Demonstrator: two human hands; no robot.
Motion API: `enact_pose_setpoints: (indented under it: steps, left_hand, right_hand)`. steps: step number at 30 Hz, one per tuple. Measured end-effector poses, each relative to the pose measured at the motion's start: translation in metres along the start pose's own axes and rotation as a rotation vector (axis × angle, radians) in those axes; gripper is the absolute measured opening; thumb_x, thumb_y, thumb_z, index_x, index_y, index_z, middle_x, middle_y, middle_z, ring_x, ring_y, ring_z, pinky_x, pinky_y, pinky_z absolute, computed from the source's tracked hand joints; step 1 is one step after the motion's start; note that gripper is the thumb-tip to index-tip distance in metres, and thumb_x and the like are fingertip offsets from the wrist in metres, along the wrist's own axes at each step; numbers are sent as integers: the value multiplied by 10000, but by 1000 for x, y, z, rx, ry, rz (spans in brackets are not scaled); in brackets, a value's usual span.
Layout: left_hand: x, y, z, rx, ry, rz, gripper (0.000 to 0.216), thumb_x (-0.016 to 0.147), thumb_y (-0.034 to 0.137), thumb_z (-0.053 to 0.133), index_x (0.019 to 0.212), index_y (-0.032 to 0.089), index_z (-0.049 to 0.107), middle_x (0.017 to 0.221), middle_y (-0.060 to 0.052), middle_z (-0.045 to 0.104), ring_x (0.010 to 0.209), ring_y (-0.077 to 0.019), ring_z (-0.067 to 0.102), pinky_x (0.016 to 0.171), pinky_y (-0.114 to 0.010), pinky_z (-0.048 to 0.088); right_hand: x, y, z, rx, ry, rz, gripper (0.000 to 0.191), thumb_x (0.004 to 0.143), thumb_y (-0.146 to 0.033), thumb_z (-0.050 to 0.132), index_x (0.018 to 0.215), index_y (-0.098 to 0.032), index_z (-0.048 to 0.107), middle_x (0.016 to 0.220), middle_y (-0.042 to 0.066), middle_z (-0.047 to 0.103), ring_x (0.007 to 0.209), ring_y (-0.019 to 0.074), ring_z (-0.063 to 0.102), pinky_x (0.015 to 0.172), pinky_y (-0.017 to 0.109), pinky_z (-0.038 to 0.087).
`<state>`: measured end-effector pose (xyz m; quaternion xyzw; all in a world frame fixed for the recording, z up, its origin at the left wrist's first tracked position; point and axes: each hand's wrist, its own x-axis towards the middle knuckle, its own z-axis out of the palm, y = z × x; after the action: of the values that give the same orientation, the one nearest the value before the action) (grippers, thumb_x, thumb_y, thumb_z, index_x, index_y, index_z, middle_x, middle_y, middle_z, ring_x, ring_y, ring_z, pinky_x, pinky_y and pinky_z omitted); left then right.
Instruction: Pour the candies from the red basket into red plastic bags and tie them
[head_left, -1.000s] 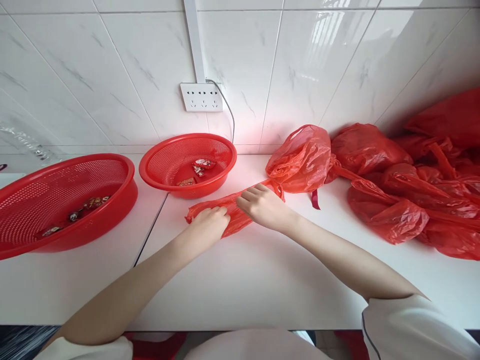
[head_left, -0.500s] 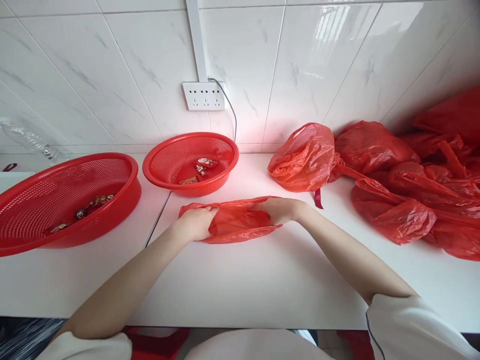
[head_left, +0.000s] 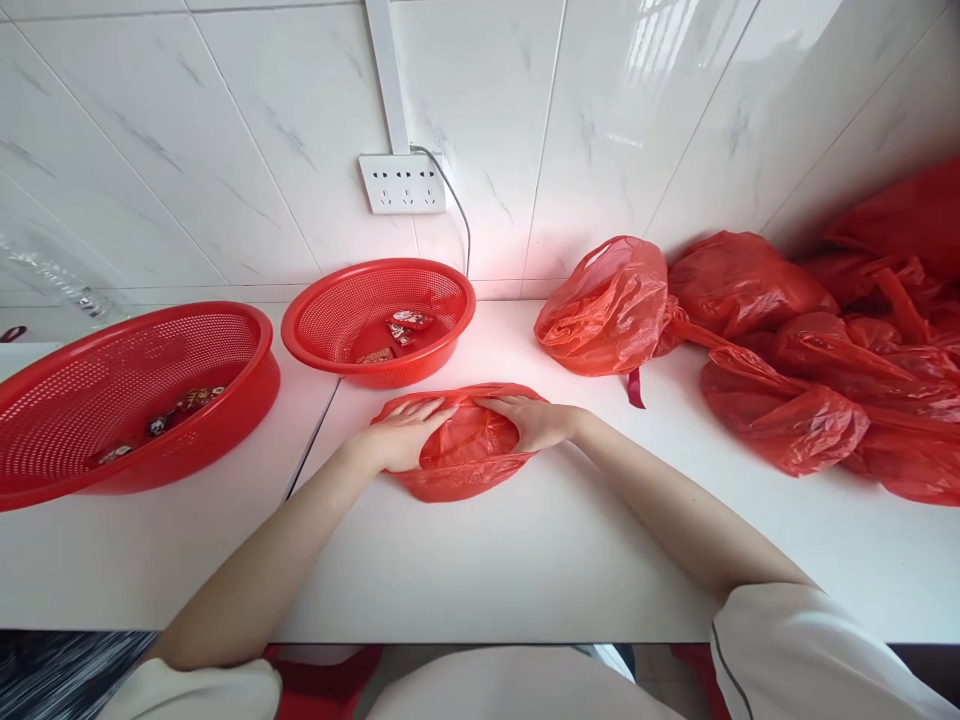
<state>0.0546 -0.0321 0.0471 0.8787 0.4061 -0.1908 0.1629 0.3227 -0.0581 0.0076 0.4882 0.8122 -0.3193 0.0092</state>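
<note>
A thin red plastic bag [head_left: 465,485] lies on the white table in front of me, its mouth spread wide and facing up. At its left side, my left hand [head_left: 409,435] rests in the opening with fingers stretched out and apart. Opposite it, my right hand [head_left: 529,420] lies against the right inner side, fingers extended and thumb apart. Neither hand grips the plastic. Behind the bag stands a round red colander [head_left: 379,372] with a few small wrapped packets [head_left: 405,325] at its bottom.
A larger red colander [head_left: 247,390] on the left holds several small packets [head_left: 196,398]. Filled red bags [head_left: 787,400] pile up at right, beside a crumpled red bag [head_left: 604,310]. A clear plastic bottle [head_left: 64,285] lies at far left. A power socket [head_left: 403,184] is on the tiled wall.
My hands have come closer together, and their fingers now spread inside the bag's mouth. The bag has gone from a long, flat shape to a rounder one.
</note>
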Motion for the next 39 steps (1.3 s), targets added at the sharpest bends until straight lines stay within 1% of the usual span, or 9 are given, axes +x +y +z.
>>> enact_pose_setpoints:
  steps: [4,6,10,13,16,23,29,35,39]
  left_hand:
    - [0,-11,-4,-193,18,13,897,737,323,663,1535,369,255,1663,-5,100,1505,-329,152,1170,-485,262]
    - [-2,-13,-7,-377,117,55,794,723,412,712,1459,321,430,1607,-46,300,1450,-311,306,1150,-430,318]
    - [-4,-11,-15,-1117,379,-63,703,796,659,581,1280,149,574,1220,-160,660,1110,-264,631,916,-363,528]
    - [2,-11,-19,-1764,395,-162,798,816,768,428,1193,81,579,1148,-228,675,1006,-264,678,767,-335,590]
    - [11,-11,-15,-2080,427,-143,615,846,640,523,1133,103,602,1148,-209,684,1077,-253,671,862,-312,590]
    - [25,-10,12,-2164,592,-24,245,804,138,539,1022,100,644,1108,-133,723,1039,-222,698,917,-311,584]
    - [30,-20,24,-2187,515,-37,185,786,84,504,877,88,665,1016,-123,753,976,-200,710,898,-311,591]
    - [30,-22,34,-2175,382,-25,253,797,102,487,933,57,696,1033,-148,756,981,-235,715,908,-342,582]
    - [33,-18,40,-2160,258,-16,311,800,148,511,1022,44,704,1060,-164,750,1035,-284,702,963,-406,553]
  right_hand:
    - [0,-1,-4,27,-41,8,1134,700,-406,731,1580,-308,22,1646,99,143,1472,336,261,1112,468,375]
    - [-1,-3,-9,17,-45,1,1092,714,-396,721,1580,-308,62,1646,92,152,1474,333,254,1113,462,375]
    - [-6,-12,-27,24,60,-18,974,756,-504,698,1566,-298,198,1628,97,215,1477,333,245,1151,479,317]
    - [-14,-27,-44,47,180,-45,810,827,-545,631,1524,-261,330,1562,113,368,1405,310,390,1116,447,368]
    - [-24,-48,-62,37,171,-82,589,877,-449,605,1414,-234,499,1364,107,600,1202,266,596,962,372,493]
    - [-35,-79,-82,99,317,-352,414,916,-378,577,1309,-246,579,1240,61,686,1103,216,665,901,310,516]
    - [-14,-64,-74,-50,361,-266,284,930,-319,558,1183,-209,628,1147,82,716,1010,224,683,835,299,505]
    - [7,-47,-66,-308,511,-216,227,992,-292,455,1027,-182,651,991,84,717,840,190,661,715,283,427]
    - [20,-40,-54,-382,450,-126,210,990,-256,447,1011,-192,646,988,73,712,833,187,659,660,279,398]
